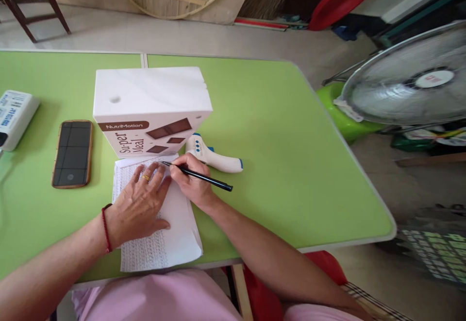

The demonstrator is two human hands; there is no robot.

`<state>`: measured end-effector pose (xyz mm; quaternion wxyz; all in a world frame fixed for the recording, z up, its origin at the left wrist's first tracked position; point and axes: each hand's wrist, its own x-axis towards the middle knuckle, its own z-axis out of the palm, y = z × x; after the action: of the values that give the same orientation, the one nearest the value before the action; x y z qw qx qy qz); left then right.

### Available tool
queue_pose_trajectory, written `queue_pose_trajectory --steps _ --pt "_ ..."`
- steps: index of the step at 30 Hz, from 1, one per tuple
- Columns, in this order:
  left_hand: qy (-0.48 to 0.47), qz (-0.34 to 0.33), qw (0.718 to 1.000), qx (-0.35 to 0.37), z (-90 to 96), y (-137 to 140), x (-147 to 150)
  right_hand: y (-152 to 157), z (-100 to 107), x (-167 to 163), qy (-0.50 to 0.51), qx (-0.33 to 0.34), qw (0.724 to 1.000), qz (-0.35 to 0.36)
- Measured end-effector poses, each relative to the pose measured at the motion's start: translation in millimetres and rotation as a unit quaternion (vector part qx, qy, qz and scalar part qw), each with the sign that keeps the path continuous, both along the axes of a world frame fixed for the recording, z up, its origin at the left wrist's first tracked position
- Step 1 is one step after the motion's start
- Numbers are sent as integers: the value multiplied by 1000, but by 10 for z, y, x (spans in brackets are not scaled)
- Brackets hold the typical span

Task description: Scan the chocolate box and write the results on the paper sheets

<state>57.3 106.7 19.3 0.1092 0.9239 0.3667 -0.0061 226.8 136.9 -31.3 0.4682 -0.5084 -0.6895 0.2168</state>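
Note:
My right hand (192, 177) grips a black pen (209, 179), its tip on the upper part of a sheet of paper (178, 233). Dense handwriting covers the left side of the sheet, while its right side is mostly blank. Flat on the paper, with fingers spread, lies my left hand (141, 202), a ring on one finger and a red cord at the wrist. A white box (153, 92) printed "NutriMotion Super Meal" stands right behind the paper's top edge. Beside the box, just beyond my right hand, is a white and blue infrared thermometer (218, 158).
A phone (73, 153) in a brown case and a white power strip or adapter (18, 117) lie to the left on the green table (291, 165). A large fan (411, 78) stands beyond the table's right edge. A wooden chair (32, 5) is at the far left.

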Motion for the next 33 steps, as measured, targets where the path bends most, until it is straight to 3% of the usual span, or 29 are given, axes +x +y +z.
queue_pose_trajectory --steps 33 --pt "10 -2 1000 2 1 7 -8 -29 -18 -6 2 2 1000 -16"
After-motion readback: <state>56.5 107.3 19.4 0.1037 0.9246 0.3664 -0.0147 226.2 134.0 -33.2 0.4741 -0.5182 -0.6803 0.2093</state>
